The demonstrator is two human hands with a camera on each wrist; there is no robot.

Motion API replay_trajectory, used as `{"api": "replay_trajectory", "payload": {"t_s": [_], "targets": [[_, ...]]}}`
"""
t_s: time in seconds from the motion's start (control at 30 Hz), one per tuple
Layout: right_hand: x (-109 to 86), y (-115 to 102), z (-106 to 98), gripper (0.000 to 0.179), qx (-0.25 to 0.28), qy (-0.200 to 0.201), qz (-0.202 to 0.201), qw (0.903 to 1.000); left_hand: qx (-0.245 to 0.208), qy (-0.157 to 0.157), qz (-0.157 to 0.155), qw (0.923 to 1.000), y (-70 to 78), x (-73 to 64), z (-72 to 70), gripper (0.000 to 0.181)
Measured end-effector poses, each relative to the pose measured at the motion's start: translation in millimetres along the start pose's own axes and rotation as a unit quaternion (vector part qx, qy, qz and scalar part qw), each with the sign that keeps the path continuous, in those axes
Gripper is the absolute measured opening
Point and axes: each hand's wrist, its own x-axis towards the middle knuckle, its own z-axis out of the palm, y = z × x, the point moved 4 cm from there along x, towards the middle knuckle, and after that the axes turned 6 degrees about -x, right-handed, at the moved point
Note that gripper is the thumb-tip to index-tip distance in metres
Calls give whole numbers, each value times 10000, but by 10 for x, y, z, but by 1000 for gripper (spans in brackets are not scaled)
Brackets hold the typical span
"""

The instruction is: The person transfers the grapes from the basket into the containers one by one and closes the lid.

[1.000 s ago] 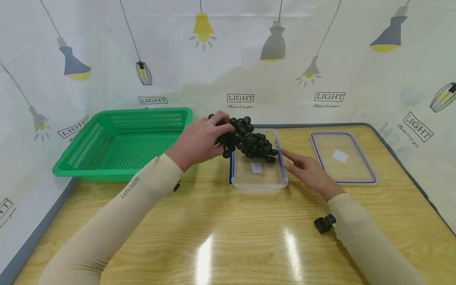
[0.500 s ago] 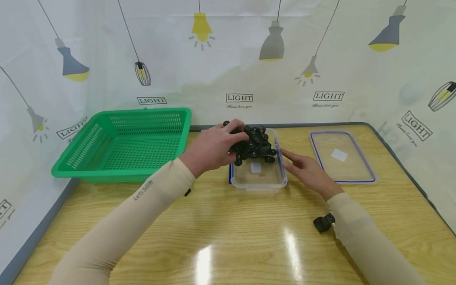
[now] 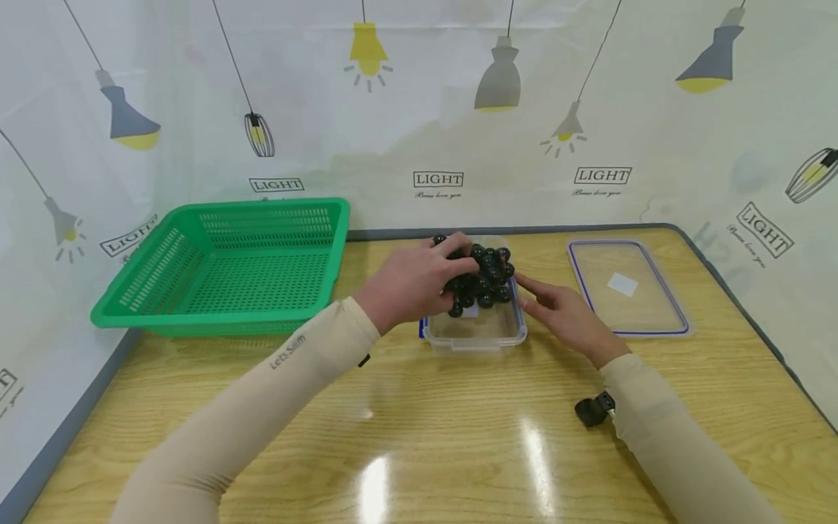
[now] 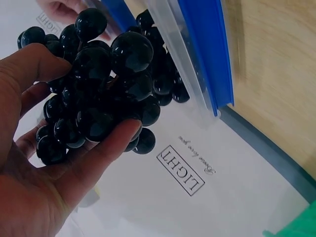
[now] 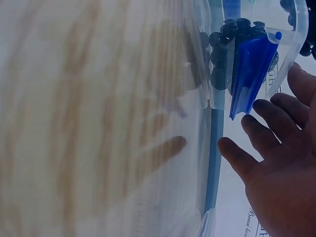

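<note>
In the head view, gripping black grapes (image 3: 491, 269) with the left hand (image 3: 415, 280) over the clear container (image 3: 474, 342), with the green basket (image 3: 258, 284) at its nine o'clock and the lid (image 3: 644, 298) at three. In the left wrist view, clasping them near a blue latch (image 4: 210, 54) at one o'clock. In the right wrist view, holding nothing with the relaxed right hand (image 5: 281, 170) at four o'clock.

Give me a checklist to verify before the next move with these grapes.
1. Left hand holds the grapes: ok, fingers curled round them.
2. Box uncovered: ok, opening up.
3. Lid out of the way: ok, lying right of the box.
4. Right hand bracing the box: cannot tell, fingertips at its side, contact unclear.
5. Room inside: cannot tell, dark grapes show through the wall, left hand hides much.
</note>
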Motion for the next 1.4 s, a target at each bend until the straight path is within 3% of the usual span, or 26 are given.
{"api": "replay_trajectory", "payload": {"t_s": [0.23,0.57,0.77,1.23,1.4], "targets": [[0,1,-5,60,-129,38,63,9999,70,28,267,9996,74,56,113,41],[-19,-19,-4,55,-145,52,43,9999,68,-284,499,9983,134,152,269,41],[-7,1,3,56,-144,77,25,9999,-16,-355,502,9981,108,145,346,42],[-13,15,4,57,38,27,-109,9999,128,-956,681,9930,180,166,524,37],[-17,11,4,57,36,19,-103,9999,183,-909,730,9930,191,165,572,35]]}}
